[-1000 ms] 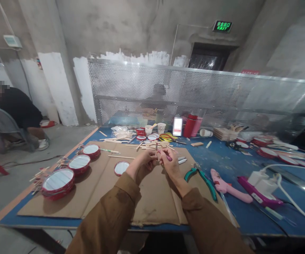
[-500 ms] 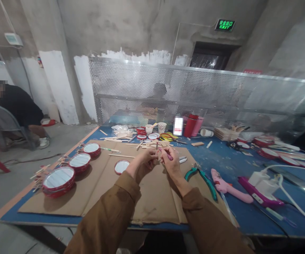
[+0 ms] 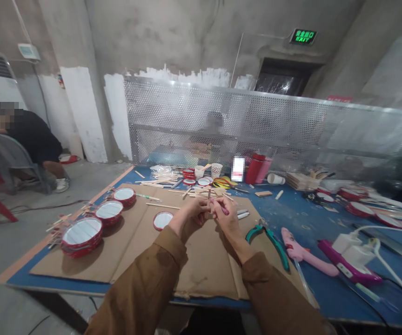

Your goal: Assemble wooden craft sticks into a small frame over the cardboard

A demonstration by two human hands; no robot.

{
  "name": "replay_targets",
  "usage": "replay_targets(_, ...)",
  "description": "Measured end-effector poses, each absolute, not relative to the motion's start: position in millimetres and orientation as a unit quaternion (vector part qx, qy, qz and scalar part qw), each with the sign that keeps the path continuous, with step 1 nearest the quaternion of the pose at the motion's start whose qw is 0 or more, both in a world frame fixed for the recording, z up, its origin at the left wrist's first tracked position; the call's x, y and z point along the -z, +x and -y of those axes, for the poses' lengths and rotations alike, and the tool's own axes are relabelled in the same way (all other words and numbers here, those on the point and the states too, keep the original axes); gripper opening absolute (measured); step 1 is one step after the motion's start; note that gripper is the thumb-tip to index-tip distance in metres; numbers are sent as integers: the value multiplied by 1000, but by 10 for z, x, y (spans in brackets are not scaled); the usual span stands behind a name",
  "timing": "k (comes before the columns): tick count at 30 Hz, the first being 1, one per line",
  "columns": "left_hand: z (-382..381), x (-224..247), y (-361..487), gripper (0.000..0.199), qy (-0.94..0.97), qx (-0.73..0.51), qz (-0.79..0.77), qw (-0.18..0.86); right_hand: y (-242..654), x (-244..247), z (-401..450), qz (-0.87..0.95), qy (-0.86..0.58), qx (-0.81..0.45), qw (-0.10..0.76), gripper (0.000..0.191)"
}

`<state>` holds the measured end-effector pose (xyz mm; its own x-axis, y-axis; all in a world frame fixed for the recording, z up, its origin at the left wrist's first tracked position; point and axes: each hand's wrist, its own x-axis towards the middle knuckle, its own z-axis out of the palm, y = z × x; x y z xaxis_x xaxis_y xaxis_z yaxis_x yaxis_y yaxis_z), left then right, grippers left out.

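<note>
Above the brown cardboard sheet (image 3: 134, 246), my two hands meet. My left hand (image 3: 194, 215) is closed, pinching a short, thin wooden stick (image 3: 209, 193) that stands up from the fingertips. My right hand (image 3: 227, 218) is wrapped round a small purple-handled tool (image 3: 224, 211); its working end is hidden by the fingers, near the stick. Left of my hands lies a small red-rimmed white disc (image 3: 162, 220), like a little drum. Three red-and-white drum shapes (image 3: 81, 231) with sticks at their sides line the cardboard's left part.
Teal-handled pliers (image 3: 270, 243), a pink glue gun (image 3: 305, 256) and a purple power strip (image 3: 349, 267) lie to the right. Loose wooden sticks (image 3: 206, 192), paper cups (image 3: 216, 170) and a red bottle (image 3: 255, 168) are at the back. Another person (image 3: 33, 137) sits at far left.
The whole view has shifted slightly, so things appear a little further right and lower. Both hands keep nearly the same pose and hold the same things.
</note>
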<state>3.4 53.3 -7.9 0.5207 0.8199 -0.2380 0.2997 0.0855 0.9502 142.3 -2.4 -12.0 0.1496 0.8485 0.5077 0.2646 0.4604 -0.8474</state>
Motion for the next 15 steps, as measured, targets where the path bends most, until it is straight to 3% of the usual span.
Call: replay_targets(15, -593, 140, 17, 25, 639, -217, -405, 617, 1430, 154, -9, 597, -462, -230, 614, 35)
